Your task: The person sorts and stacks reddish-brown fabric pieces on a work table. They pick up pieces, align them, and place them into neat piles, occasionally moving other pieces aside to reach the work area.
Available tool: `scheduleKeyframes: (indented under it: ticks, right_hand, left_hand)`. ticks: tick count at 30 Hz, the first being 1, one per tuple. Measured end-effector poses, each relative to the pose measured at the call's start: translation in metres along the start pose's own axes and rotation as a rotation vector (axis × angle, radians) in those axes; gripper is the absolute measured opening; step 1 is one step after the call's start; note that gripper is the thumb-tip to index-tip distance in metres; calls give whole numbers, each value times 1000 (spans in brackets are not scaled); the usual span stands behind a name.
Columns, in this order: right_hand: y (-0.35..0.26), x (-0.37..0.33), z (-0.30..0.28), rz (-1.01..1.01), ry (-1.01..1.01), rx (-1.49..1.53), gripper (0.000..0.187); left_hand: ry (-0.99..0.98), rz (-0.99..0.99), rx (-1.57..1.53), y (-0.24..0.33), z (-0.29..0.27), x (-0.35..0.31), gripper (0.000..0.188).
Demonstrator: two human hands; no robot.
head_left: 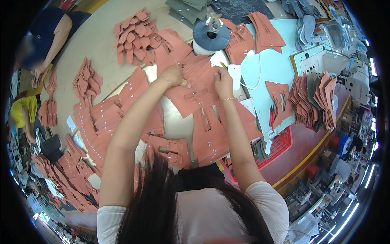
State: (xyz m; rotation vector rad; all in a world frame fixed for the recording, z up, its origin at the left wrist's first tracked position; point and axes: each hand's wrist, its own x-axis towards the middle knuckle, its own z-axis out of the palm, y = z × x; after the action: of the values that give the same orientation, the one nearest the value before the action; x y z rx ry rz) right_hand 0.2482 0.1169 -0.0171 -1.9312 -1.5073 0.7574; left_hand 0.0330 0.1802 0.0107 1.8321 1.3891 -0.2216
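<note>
A reddish-brown cut leather piece (185,98) with slots lies in front of me, on top of other pieces of the same colour. My left hand (172,75) is closed on its left upper edge, with the thumb near a stack of overlapping strips. At the opposite side my right hand (224,84) has curled fingers pinching the edge; the fingertips are partly hidden. Below, closer to my body, another slotted leather piece (209,136) with small white marks overlaps its neighbours.
A large thread spool (211,35) stands beyond my hands, with a white tag (234,76) nearby. Leather bundles (136,38) cover much of the table. To the right are a sewing machine (353,79) and red basket (278,148). Another person (44,38) works at far left.
</note>
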Motion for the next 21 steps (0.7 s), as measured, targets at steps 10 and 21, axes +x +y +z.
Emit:
scheduleKeyframes:
  ticks: [10, 21]
  right_hand:
    - [-16, -89, 20, -603, -82, -492, 57]
    - [-35, -146, 25, -615, -313, -262, 43]
  left_hand:
    - [572, 175, -382, 4, -2, -95, 71]
    - [582, -477, -1227, -98, 160, -310, 20]
